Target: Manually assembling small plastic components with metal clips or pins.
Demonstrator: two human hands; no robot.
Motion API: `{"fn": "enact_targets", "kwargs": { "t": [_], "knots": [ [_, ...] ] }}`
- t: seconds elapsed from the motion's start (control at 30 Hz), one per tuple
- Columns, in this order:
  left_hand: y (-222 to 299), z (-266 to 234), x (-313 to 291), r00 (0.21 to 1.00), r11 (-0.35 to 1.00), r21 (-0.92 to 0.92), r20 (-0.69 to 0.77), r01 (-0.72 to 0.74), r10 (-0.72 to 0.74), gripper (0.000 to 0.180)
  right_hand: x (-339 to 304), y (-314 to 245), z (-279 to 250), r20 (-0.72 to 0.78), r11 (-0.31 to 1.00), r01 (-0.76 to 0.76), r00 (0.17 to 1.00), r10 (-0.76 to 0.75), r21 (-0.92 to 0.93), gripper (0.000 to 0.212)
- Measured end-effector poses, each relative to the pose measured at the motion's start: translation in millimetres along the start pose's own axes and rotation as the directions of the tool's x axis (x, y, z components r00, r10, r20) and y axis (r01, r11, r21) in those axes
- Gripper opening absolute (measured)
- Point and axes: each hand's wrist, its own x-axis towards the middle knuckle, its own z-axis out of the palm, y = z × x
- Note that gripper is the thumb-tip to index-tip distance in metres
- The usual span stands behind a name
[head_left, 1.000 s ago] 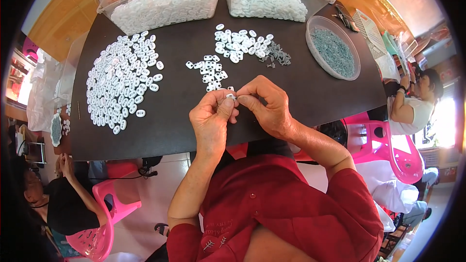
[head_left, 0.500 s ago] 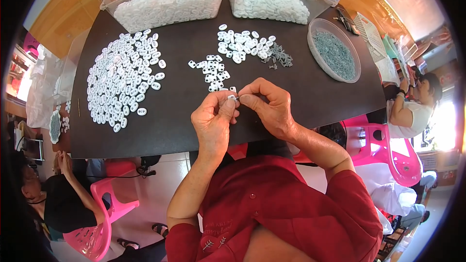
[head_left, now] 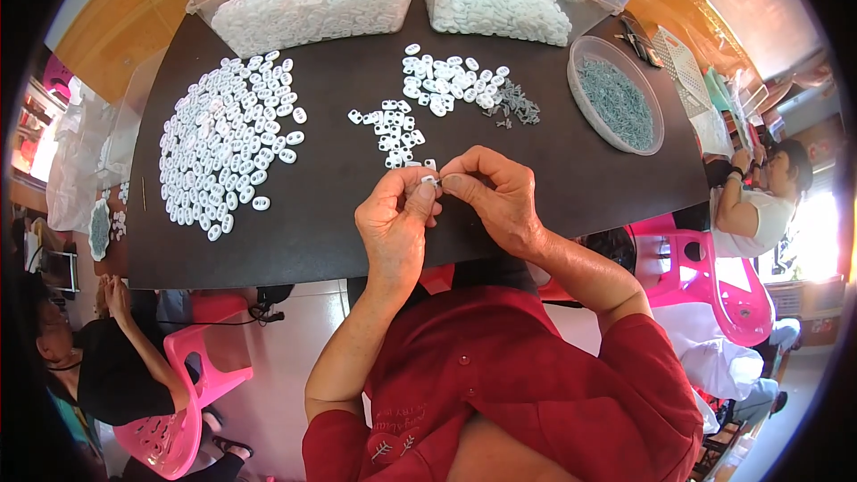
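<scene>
Close together over the table's near edge, both hands work on one tiny part. Thumb and fingers of my left hand [head_left: 395, 214] are closed on a small white plastic piece [head_left: 429, 179]. My right hand [head_left: 496, 199] pinches at that piece's right side, with a small dark bit showing at the fingertips; its exact kind is too small to tell. Just beyond them lies a loose cluster of white pieces with dark holes [head_left: 395, 132]. Farther off are oval white pieces [head_left: 446, 80] beside a little heap of grey-green pins [head_left: 516, 104].
A wide pile of oval white pieces [head_left: 219, 138] covers the table's left. Two clear bins [head_left: 308, 16] of white pieces stand at the back. On the right sit a round tub [head_left: 616, 94] of grey-green pins and pliers [head_left: 639, 41]. Co-workers [head_left: 759, 201] sit at both sides.
Both hands stay at nearly the same spot, the white piece still between them, with only slight finger movement. The view has shifted a little. The person at left has leaned slightly.
</scene>
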Motion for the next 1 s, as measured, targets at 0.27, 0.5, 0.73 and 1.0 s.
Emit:
{"fn": "enact_targets", "kwargs": {
  "t": [0.27, 0.5, 0.73, 1.0],
  "knots": [
    [-1.7, -0.2, -0.8, 1.000, 1.000, 0.001, 0.000, -0.006, 0.006, 0.009, 0.0, 1.6, 0.2, -0.004, 0.997, 0.022, 1.000, -0.022, -0.074, 0.004],
    [-1.6, 0.4, -2.4, 1.000, 1.000, 0.004, -0.016, -0.008, 0.008, 0.008, -0.4, 4.6, 1.6, -0.008, 0.992, 0.045, 0.999, -0.046, -0.121, 0.003],
    [-5.9, 0.9, -5.1, 0.990, 0.979, 0.167, -0.054, -0.119, 0.130, 0.009, -0.7, 6.4, 4.1, -0.016, 0.986, 0.069, 0.997, -0.072, -0.152, 0.002],
    [-11.1, 2.3, -8.9, 0.953, 0.890, 0.370, -0.035, -0.268, 0.301, 0.009, -1.1, 9.8, 4.6, 0.012, 0.952, 0.172, 0.985, -0.175, -0.253, 0.004]
  ]
}}
